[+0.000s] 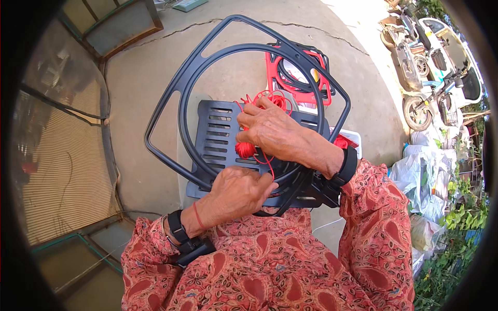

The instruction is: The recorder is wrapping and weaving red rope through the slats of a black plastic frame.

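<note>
A black ring-shaped frame (188, 70) with an angular outer rim leans up from my lap. My left hand (237, 189) is closed at its near edge, thumb and finger pinching a strand of red cord against the ring. My right hand (272, 129) is closed over a bundle of red cord (245, 150), above the ring's opening. Loose loops of cord (277, 97) stick out beyond its fingers. One strand runs down from the bundle to my left fingertips. Beneath lies a dark slotted panel (205, 116), seen through the ring.
Past the ring, a red frame (273, 70) with black parts lies on the concrete floor (140, 78). A white container (353, 136) with red material is by my right wrist. A mesh panel (67, 176) stands left; bikes (419, 111) and plastic bags (423, 176) are right.
</note>
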`<state>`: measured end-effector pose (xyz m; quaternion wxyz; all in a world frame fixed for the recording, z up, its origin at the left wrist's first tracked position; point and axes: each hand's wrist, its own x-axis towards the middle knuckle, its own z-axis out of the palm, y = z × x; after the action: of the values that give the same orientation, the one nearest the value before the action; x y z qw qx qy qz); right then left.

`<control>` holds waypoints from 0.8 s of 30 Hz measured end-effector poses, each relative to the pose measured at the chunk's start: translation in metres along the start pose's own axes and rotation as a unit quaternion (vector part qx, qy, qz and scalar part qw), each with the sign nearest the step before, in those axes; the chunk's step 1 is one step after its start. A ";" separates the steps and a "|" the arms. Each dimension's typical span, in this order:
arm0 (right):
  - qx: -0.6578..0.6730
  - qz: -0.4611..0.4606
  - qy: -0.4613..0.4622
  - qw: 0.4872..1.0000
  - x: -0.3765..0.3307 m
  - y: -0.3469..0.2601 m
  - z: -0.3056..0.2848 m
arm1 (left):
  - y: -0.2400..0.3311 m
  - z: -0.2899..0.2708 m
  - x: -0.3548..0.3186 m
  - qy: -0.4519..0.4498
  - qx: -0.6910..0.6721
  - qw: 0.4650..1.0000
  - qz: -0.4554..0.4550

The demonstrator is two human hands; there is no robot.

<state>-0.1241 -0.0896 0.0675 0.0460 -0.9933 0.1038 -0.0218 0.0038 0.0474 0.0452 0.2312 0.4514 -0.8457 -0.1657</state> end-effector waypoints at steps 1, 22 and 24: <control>0.000 0.001 0.002 1.000 -0.007 0.002 0.004 | 0.001 -0.001 0.001 0.002 0.005 1.000 0.009; 0.169 0.021 -0.037 0.985 -0.073 -0.033 -0.004 | -0.042 0.025 0.005 0.024 -0.101 0.990 -0.091; 0.125 0.001 -0.011 0.992 -0.074 -0.045 0.009 | -0.046 0.031 0.008 0.023 -0.102 0.991 -0.083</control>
<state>-0.1868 -0.0300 0.0599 0.1711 -0.9798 0.1006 -0.0233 0.0146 0.0186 -0.0015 0.2813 0.4979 -0.7783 -0.2594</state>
